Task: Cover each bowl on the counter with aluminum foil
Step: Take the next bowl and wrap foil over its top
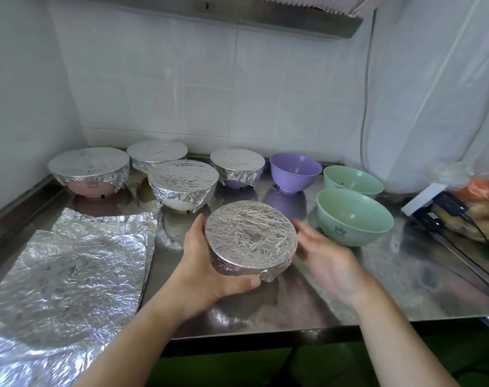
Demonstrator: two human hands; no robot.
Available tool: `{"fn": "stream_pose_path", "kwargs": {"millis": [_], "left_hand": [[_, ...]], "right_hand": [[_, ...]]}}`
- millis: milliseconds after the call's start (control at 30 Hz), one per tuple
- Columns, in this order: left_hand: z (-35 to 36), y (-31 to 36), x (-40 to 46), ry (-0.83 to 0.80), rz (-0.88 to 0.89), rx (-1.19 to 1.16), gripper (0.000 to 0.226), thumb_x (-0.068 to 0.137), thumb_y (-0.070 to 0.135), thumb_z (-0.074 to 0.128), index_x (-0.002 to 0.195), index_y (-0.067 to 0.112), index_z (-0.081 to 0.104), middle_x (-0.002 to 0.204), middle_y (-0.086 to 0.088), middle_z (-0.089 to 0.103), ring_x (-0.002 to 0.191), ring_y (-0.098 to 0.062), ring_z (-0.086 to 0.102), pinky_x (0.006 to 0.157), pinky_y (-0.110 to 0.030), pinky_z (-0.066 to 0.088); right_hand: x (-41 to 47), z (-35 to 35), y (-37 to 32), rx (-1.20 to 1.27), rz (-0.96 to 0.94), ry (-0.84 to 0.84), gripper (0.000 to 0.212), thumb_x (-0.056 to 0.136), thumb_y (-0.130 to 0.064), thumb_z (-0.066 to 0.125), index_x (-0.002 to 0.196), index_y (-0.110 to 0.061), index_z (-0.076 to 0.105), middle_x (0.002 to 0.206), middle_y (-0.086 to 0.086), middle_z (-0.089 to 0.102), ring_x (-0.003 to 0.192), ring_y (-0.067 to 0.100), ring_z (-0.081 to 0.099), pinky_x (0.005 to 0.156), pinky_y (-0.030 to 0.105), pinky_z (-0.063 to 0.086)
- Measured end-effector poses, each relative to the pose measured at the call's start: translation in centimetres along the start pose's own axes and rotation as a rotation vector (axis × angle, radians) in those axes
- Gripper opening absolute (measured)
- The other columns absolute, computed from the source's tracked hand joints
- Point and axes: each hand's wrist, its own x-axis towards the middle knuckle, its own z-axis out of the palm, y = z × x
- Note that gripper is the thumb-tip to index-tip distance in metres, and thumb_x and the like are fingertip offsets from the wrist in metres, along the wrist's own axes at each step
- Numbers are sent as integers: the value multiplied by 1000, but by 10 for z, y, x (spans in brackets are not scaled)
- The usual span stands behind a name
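My left hand holds a foil-wrapped bowl above the steel counter, thumb on its far left edge and fingers curled under its near side. My right hand is blurred just right of that bowl, fingers spread and holding nothing. Several foil-covered bowls stand at the back: a pink one, one behind, a white one and a purple one. Uncovered are a purple bowl and two green bowls. Loose foil sheets lie at the left.
White tiled walls close the back and left. A plastic bag with orange food, a white box and black cables crowd the right end of the counter. The counter's front edge runs just under my wrists.
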Motion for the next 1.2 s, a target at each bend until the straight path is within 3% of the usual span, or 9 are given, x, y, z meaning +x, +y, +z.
{"fn": "stream_pose_path", "kwargs": {"millis": [67,133,233,300,433,567,633,767,1200], "left_hand": [[3,4,-3,4,4,20,169,34,68,100,162,38,-5,162,11,23,150,-6,30,127,-37,27],[8,7,-1,43,30,31,166,33,71,99,162,37,0,162,8,27,150,-8,32,126,-40,29],[10,9,4,89,36,40,165,31,73,98,162,37,4,158,10,36,147,-5,37,125,-39,31],[8,8,5,88,38,61,166,30,74,97,161,40,1,160,11,35,149,-5,35,125,-39,30],[3,10,6,72,65,146,166,32,77,95,161,38,-1,162,10,28,151,-4,29,125,-37,30],[2,17,10,57,107,194,163,33,77,94,159,39,-3,157,17,23,146,6,26,118,-20,26],[2,17,12,61,94,206,173,31,79,93,163,32,-9,163,12,21,150,1,23,121,-24,26],[4,13,12,82,88,206,175,29,78,94,164,33,-7,165,8,26,151,-2,26,124,-31,28],[4,8,11,92,53,155,170,23,76,97,160,45,1,157,11,42,145,-3,40,122,-40,36]], "right_hand": [[16,1,-5,80,-38,157,53,91,-33,67,135,-5,61,119,-8,77,111,4,70,95,25,53],[34,5,-7,43,-66,249,47,91,-38,66,133,-15,67,123,-10,77,116,3,69,107,31,49],[55,11,-6,-20,-45,239,37,104,-29,59,136,-13,68,130,0,75,123,14,68,110,38,47],[64,13,-13,-93,-39,223,35,109,-25,52,138,-14,68,130,-3,75,124,12,68,108,35,47],[78,12,-23,-268,-18,139,35,110,-28,50,134,-16,72,134,-6,73,131,12,64,122,44,40],[85,14,-19,-341,12,117,45,111,-40,44,132,-12,72,131,-4,74,130,12,65,123,47,38],[87,14,-15,-340,23,125,50,105,-48,45,132,-16,73,131,-4,75,129,12,65,123,47,38],[87,15,-11,-360,64,157,43,112,-46,43,123,-23,78,121,-2,78,119,17,72,118,51,44],[87,22,-16,-241,165,214,51,110,-50,45,114,-14,80,113,11,80,109,28,76,112,52,50]]}}
